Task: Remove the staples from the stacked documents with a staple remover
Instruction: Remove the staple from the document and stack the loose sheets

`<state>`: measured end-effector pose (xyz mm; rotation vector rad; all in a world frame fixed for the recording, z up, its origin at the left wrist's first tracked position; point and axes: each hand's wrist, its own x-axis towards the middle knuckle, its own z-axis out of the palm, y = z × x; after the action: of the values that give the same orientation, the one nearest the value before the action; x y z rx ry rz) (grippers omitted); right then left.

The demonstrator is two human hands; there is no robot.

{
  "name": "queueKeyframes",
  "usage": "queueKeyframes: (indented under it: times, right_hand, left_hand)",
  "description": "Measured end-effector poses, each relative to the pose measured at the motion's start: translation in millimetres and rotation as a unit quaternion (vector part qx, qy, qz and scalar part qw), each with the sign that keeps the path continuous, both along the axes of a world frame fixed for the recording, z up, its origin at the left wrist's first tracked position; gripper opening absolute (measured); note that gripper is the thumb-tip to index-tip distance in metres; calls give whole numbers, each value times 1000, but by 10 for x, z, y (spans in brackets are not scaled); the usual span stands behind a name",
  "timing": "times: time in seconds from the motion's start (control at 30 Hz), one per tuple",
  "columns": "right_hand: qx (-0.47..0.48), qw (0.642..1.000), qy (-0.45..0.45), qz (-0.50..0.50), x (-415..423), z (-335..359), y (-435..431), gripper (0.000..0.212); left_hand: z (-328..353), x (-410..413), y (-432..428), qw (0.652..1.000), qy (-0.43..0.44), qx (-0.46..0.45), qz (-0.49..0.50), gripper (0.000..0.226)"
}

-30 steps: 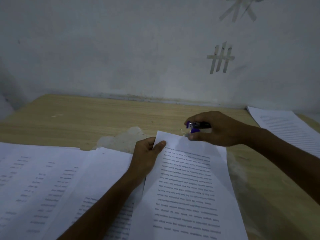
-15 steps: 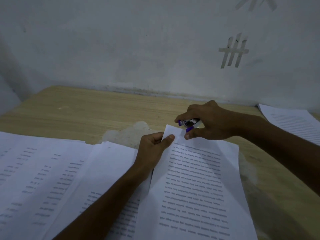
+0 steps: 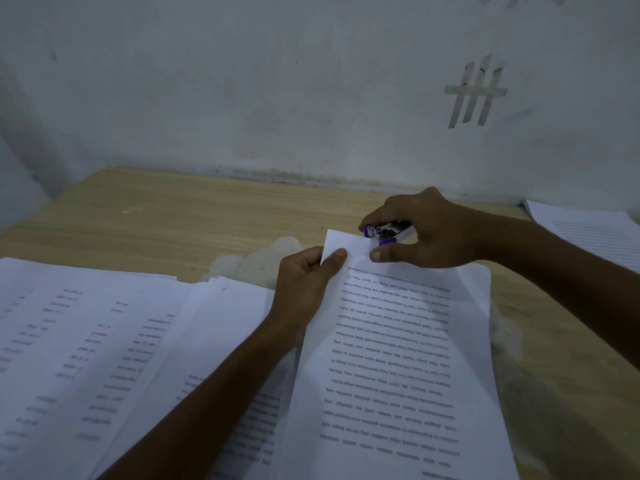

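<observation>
So the right hand (image 3: 433,233) is clamped on the staple remover (image 3: 386,232), thumb underneath and index finger over the top. The tool lies sideways, with its nose pointing out past the fingertips toward the left hand (image 3: 308,282). That hand sits just beside it and a bit nearer the body, pinching the far corner of the document (image 3: 398,358) with the thumb on top, so the corner is lifted off the table (image 3: 173,216). The remover's nose is right at the sheet's far edge, touching it or close enough. I honestly can't make out the staple itself, too small and dim. The document's long side runs from both hands back toward the person. My guess is the bite is being lined up, and the right hand does the work while the left just keeps the corner steady. There are more printed sheets (image 3: 86,341) spread out beyond the left forearm, and another pile (image 3: 588,233) out past the right wrist.
</observation>
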<state>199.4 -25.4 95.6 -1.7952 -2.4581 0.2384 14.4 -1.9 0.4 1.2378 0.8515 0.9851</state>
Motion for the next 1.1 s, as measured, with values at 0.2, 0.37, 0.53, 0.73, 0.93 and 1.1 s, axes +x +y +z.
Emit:
queueKeyframes:
  times: [0.2,0.37,0.53,0.73,0.93,1.1]
  right_hand:
    - [-80,994,74,-4,-30,176,-85,70]
    - [-92,993,76,5,7,286,-115,30]
    - [-59,995,85,-14,36,304,-137,17]
    - [-52,994,96,-10,77,246,-181,17]
    - [-35,998,43,-19,44,6,-116,17]
    - [-19,999,5,-29,12,-314,29,25]
  left_hand:
    - [208,21,-113,996,-59,-55,-49,19]
    - [263,87,-200,991,-80,-71,-76,21]
    - [285,19,-110,994,-27,-57,-92,48]
    - [184,-368,320,951,271,151,-3,38]
    - [-88,-362,355,842,497,193,-82,67]
    - [-146,-293,310,840,484,234,-69,52]
